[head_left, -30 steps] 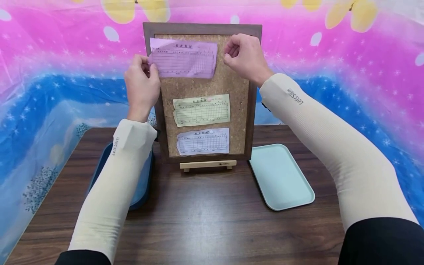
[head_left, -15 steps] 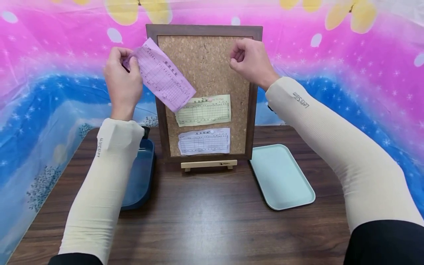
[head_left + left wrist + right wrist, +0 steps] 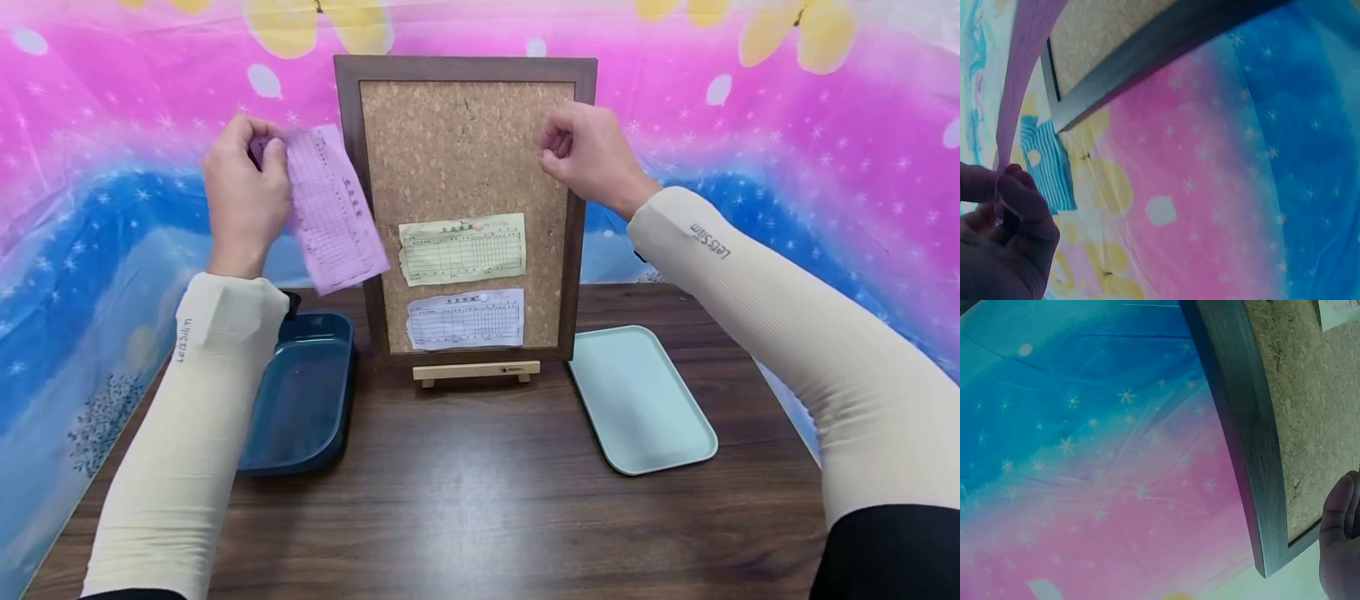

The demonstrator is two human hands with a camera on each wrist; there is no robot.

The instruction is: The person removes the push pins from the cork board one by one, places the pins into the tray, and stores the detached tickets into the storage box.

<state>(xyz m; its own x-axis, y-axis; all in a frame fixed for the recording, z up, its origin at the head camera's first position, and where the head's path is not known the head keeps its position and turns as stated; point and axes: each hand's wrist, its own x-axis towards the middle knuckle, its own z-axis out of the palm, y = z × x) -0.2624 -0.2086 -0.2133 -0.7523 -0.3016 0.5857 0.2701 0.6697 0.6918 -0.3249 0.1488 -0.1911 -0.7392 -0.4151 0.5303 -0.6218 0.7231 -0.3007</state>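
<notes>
My left hand [image 3: 246,192] pinches one end of a purple printed slip [image 3: 333,212], which hangs down beside the corkboard's left edge. In the left wrist view the slip [image 3: 1025,75] rises edge-on from the fingers of that hand [image 3: 1013,244]. At the upper right of the corkboard [image 3: 450,150], my right hand [image 3: 592,154] has curled fingers; nothing shows in them, though something small could be hidden. The right wrist view catches part of this hand [image 3: 1341,550] near the frame. A green slip [image 3: 461,254] is pinned above a pale blue slip [image 3: 465,323] on the cork.
A dark blue bin [image 3: 300,408] stands on the table at left, partly behind my left sleeve. To the right of the board lies a pale green tray [image 3: 641,400]. The board's wooden stand [image 3: 476,370] rests on the brown table [image 3: 465,500] before a patterned cloth.
My left hand has carried the purple slip off the board's upper part, leftward, and the slip has swung from level to hanging. My right hand has shifted slightly right and down.
</notes>
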